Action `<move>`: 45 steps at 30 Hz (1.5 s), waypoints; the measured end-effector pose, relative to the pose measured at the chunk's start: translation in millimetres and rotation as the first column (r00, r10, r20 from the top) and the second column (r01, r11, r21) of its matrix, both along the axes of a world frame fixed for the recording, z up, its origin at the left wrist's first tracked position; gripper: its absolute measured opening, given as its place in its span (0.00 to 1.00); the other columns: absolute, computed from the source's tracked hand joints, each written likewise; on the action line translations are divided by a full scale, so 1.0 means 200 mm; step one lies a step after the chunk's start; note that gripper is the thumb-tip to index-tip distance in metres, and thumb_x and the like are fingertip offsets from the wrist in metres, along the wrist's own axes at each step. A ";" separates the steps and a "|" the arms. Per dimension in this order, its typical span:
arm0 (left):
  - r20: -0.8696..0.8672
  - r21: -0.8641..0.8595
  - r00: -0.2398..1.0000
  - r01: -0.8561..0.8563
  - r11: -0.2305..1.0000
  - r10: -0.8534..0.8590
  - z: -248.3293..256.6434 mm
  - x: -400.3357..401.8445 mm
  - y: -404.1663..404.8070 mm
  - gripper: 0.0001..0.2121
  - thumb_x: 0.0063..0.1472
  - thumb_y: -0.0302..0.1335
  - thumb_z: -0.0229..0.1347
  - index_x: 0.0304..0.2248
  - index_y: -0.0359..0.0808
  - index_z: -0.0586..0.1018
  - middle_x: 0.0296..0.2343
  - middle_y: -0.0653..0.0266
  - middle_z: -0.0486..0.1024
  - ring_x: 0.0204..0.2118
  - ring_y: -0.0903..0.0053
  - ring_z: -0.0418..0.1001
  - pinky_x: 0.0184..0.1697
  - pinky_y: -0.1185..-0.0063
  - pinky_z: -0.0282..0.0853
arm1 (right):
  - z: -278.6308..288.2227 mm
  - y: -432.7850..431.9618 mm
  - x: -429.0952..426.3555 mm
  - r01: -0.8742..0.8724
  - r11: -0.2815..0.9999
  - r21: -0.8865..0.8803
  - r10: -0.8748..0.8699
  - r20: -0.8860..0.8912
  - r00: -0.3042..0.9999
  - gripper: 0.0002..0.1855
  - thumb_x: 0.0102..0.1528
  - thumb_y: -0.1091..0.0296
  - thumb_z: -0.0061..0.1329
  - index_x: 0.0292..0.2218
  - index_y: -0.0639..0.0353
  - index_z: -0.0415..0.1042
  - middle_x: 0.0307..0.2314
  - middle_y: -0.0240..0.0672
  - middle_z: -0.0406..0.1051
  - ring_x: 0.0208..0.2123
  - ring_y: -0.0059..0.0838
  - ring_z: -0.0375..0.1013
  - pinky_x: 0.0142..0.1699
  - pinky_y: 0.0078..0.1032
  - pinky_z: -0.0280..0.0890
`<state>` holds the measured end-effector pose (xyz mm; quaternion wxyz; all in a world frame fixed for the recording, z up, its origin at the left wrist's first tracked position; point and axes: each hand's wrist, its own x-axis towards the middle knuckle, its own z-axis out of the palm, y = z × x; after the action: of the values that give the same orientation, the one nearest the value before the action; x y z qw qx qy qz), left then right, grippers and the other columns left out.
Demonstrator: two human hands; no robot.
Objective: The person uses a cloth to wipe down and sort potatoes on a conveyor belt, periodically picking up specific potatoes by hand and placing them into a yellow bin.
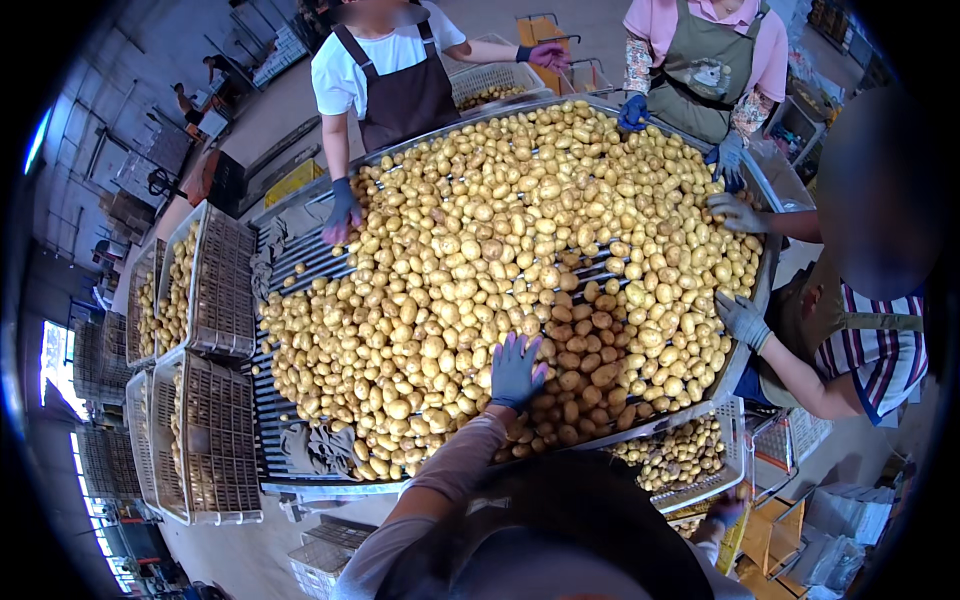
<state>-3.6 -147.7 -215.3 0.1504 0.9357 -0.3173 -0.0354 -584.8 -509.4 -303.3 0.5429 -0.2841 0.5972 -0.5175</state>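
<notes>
Pale yellow potatoes (450, 255) lie heaped across a large roller sorting table. My left hand (517, 371), in a grey glove with pink fingertips, rests palm down on the heap with its fingers spread. Darker, browner potatoes (592, 367) lie just to its right, in shadow. My right hand (726, 510), also gloved, is low at the right, beside a yellow crate (733, 536) below the table's edge. It is small and blurred, and whether it holds anything cannot be told. Metal rollers (300, 262) show at the table's left end.
Plastic crates (221, 281) of potatoes stand against the table's left end; a white crate (739, 442) of small potatoes stands at the near right edge. Several gloved co-workers reach onto the far and right sides. A grey cloth (319, 450) lies at the near left corner.
</notes>
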 end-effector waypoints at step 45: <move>0.052 -0.075 0.998 -0.037 0.996 0.041 -0.06 0.05 -0.12 0.32 0.65 0.48 0.55 0.66 0.49 0.71 0.58 0.52 0.69 0.68 0.51 0.59 0.73 0.45 0.42 | 0.49 0.06 3.12 -0.962 -0.161 -0.221 0.341 -0.927 0.156 0.14 0.55 0.56 0.59 0.41 0.50 0.79 0.39 0.37 0.77 0.42 0.49 0.75 0.53 0.48 0.67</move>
<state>5.9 -170.7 -227.4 0.1772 0.9360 -0.3042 0.0046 40.1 -497.8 -205.2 0.2779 -0.9362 0.0846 -0.1977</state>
